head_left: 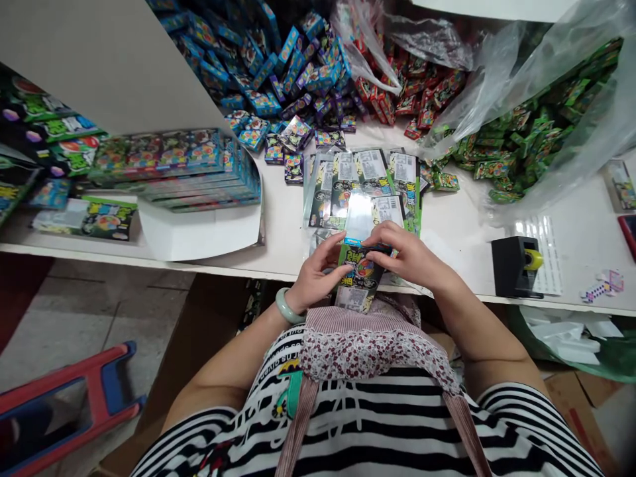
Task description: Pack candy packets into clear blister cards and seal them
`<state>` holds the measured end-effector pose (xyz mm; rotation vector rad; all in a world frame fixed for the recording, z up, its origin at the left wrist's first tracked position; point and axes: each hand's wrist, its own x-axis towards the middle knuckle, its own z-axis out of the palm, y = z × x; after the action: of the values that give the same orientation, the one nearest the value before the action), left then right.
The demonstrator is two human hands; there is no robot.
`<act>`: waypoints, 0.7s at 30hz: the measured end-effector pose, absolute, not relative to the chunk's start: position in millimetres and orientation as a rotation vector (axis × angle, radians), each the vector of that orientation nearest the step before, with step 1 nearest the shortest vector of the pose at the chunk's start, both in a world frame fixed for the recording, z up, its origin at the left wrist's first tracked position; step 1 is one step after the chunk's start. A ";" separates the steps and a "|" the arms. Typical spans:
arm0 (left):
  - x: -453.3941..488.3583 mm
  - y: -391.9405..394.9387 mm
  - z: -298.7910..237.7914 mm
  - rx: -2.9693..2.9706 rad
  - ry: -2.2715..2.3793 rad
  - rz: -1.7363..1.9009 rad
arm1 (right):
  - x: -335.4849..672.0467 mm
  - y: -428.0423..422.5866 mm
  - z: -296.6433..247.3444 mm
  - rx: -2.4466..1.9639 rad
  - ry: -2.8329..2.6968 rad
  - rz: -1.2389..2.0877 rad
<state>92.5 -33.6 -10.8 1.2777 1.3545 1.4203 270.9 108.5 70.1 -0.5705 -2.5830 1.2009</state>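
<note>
My left hand [318, 275] and my right hand [405, 255] both grip a green printed packet [362, 273] at the front edge of the white table [278, 225]. The left fingers pinch its left side, the right fingers curl over its top right corner. A jade bangle [288, 308] rings my left wrist. Just beyond my hands lies a fanned stack of flat clear sleeves with printed cards [362, 182].
Blue small boxes [278, 66] are heaped at the back, red ones [412, 93] beside them, green ones [527, 139] in a clear bag at right. Stacked filled packs [179, 169] sit at left. A black tape dispenser [517, 265] stands at right. A red-blue stool [64, 397] is on the floor.
</note>
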 end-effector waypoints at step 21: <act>72.4 -19.7 -3.1 1.270 1.227 1.380 | 275.1 68.0 13.1 -1.003 -1.762 1.182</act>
<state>72.4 -19.7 -3.1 1.2703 1.2272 1.3797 275.1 68.0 13.1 -1.0025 -1.7615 1.1824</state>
